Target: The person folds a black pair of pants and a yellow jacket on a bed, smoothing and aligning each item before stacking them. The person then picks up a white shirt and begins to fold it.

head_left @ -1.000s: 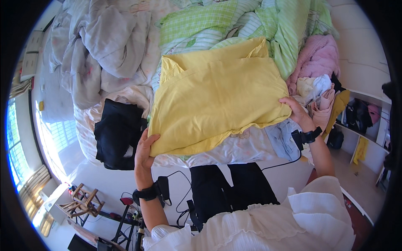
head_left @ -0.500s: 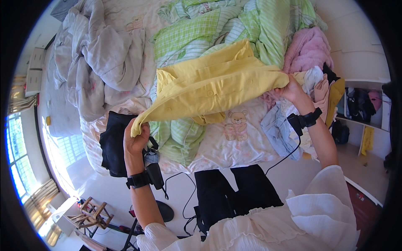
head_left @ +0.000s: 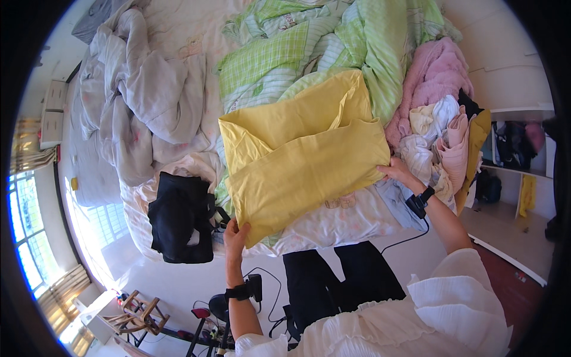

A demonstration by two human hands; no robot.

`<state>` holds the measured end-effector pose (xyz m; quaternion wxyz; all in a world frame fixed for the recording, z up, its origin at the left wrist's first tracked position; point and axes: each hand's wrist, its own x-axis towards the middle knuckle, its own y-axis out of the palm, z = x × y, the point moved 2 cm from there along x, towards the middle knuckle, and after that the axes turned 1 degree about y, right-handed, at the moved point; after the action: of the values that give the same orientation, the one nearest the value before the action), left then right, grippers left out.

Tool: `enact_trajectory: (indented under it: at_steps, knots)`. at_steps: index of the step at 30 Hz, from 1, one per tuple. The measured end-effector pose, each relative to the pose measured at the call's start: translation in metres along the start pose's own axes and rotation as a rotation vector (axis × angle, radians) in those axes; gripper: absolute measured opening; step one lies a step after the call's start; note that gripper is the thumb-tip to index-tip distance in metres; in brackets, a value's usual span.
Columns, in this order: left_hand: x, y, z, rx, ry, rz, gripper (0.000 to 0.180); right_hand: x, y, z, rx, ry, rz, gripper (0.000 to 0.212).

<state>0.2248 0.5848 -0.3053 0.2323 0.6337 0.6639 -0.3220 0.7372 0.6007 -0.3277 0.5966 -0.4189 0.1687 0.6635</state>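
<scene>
cluttered bed (head_left: pixel 178 47) in sunlit bedroom

The person wore a white ruffled blouse (head_left: pixel 428 315) with short sleeves and black trousers (head_left: pixel 342 279). Each wrist had a black band (head_left: pixel 418 201), and a thin black cable (head_left: pixel 404 241) ran from the right one.

One yellow cloth (head_left: pixel 303 163), two hands
</scene>
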Motion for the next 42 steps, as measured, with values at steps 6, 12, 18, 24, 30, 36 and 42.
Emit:
enact_trajectory:
  at_steps: [6, 12, 18, 24, 30, 36, 42]
  knots:
    - [0.012, -0.002, -0.020, 0.077, 0.115, -0.012, 0.047, 0.018, 0.010, 0.009, -0.195, -0.301, -0.276, 0.042]
    - [0.042, 0.017, -0.068, 0.262, 0.246, -0.056, 0.056, 0.011, 0.008, 0.067, -0.305, -0.557, -0.639, 0.054]
    - [0.069, 0.033, -0.091, 0.436, 0.357, -0.153, 0.054, 0.040, -0.007, 0.119, -0.362, -0.476, -0.636, 0.056]
    - [0.086, 0.027, -0.091, 0.155, 0.215, 0.014, 0.037, 0.053, -0.023, 0.126, -0.196, -0.453, -0.271, 0.047]
    - [0.083, 0.023, -0.090, 0.097, 0.115, 0.116, 0.038, 0.052, -0.021, 0.096, -0.107, -0.161, 0.037, 0.050]
    - [0.075, 0.026, -0.097, -0.120, -0.014, 0.248, 0.042, 0.056, -0.009, 0.080, 0.135, -0.143, 0.198, 0.053]
    - [0.065, 0.023, -0.101, -0.057, -0.108, 0.327, 0.041, 0.050, -0.014, 0.078, -0.040, -0.044, 0.185, 0.034]
